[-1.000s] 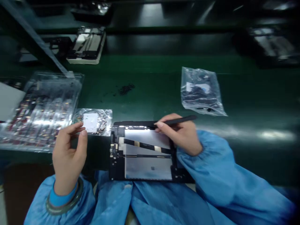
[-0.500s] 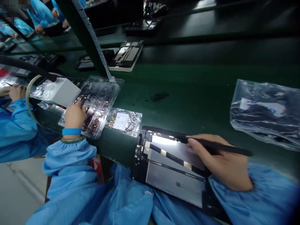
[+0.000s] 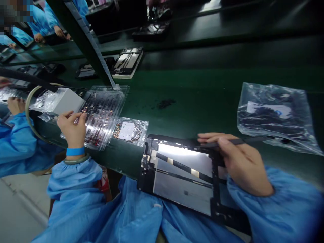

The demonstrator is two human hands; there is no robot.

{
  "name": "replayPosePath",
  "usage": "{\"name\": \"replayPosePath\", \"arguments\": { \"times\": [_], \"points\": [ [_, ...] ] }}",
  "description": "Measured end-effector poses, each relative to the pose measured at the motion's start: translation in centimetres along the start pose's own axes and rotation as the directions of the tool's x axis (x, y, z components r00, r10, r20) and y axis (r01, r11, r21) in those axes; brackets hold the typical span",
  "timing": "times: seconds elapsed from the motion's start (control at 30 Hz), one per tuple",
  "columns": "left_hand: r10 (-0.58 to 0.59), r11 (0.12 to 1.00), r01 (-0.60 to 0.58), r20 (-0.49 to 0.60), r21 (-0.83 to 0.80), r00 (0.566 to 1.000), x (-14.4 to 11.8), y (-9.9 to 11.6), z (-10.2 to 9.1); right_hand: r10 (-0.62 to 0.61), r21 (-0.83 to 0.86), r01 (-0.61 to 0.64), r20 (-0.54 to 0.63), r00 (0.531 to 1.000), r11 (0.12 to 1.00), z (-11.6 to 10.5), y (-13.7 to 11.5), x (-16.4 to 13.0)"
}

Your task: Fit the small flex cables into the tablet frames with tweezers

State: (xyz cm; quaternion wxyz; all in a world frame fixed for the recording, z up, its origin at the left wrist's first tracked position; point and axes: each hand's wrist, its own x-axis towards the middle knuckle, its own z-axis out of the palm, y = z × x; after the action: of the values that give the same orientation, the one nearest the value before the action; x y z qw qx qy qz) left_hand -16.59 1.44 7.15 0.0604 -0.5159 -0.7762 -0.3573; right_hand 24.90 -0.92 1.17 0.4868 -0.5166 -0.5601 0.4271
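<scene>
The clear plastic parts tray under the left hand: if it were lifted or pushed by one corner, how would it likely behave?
The clear plastic parts tray looks thin and glossy, so it would probably flex if lifted by a corner. It seems light and may slide easily on the smooth green bench. The small parts in its pockets near the left hand could shift if it tilts.

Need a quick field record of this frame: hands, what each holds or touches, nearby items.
left hand: fingertips pinched over the clear blister tray; any part held is too small to tell
right hand: grips a black stylus tool, tip at the upper edge of the opened tablet
opened tablet: back-up at the bench edge, black flex strip across it
small parts bag: between tray and tablet
large parts bag: beyond the right hand
co-worker's hand: far left
</scene>
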Motion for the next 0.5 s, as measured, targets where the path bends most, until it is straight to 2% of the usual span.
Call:
{"name": "replayPosePath", "arguments": {
  "times": [0.07, 0.1, 0.17, 0.2, 0.23, 0.3, 0.33, 0.37, 0.4, 0.5],
  "points": [
    [0.021, 0.996, -0.019, 0.025, -0.086, 0.999, -1.7, 1.9, 0.0, -0.038, 0.136, 0.036, 0.011, 0.999, 0.990, -0.3, -0.4, 0.1],
    [0.034, 0.990, -0.022, 0.089, -0.141, 0.995, -2.9, 3.1, 0.2, -0.079, 0.127, 0.078, -0.002, 0.997, 0.989, -0.3, -0.8, 0.0],
    [0.064, 0.966, 0.004, 0.254, -0.257, 0.965, -5.6, 5.7, 1.0, -0.211, -0.046, 0.211, 0.000, 0.977, 0.976, 0.1, -1.7, -0.3],
    [0.093, 0.949, 0.033, 0.377, -0.315, 0.922, -6.9, 7.0, 1.5, -0.294, -0.161, 0.297, 0.040, 0.955, 0.941, 0.5, -2.1, -0.6],
    [0.110, 0.905, 0.131, 0.521, -0.404, 0.846, -8.2, 8.4, 2.1, -0.370, -0.265, 0.384, 0.104, 0.923, 0.884, 1.0, -2.6, -0.7],
    [0.192, 0.831, 0.237, 0.660, -0.502, 0.726, -10.3, 10.7, 3.3, -0.468, -0.397, 0.533, 0.256, 0.846, 0.747, 2.4, -3.3, -0.9],
    [0.236, 0.807, 0.256, 0.688, -0.532, 0.686, -11.1, 11.6, 3.7, -0.493, -0.433, 0.580, 0.305, 0.815, 0.690, 3.1, -3.5, -0.9],
    [0.278, 0.797, 0.240, 0.690, -0.554, 0.669, -11.7, 12.4, 4.1, -0.512, -0.460, 0.611, 0.334, 0.791, 0.644, 3.7, -3.6, -0.8],
    [0.311, 0.799, 0.205, 0.680, -0.566, 0.664, -12.2, 13.0, 4.4, -0.525, -0.489, 0.630, 0.352, 0.775, 0.603, 4.3, -3.6, -0.7],
    [0.389, 0.818, 0.042, 0.607, -0.573, 0.693, -13.0, 14.1, 4.6, -0.540, -0.573, 0.673, 0.417, 0.731, 0.468, 5.2, -3.3, -0.6]
  ]
}}
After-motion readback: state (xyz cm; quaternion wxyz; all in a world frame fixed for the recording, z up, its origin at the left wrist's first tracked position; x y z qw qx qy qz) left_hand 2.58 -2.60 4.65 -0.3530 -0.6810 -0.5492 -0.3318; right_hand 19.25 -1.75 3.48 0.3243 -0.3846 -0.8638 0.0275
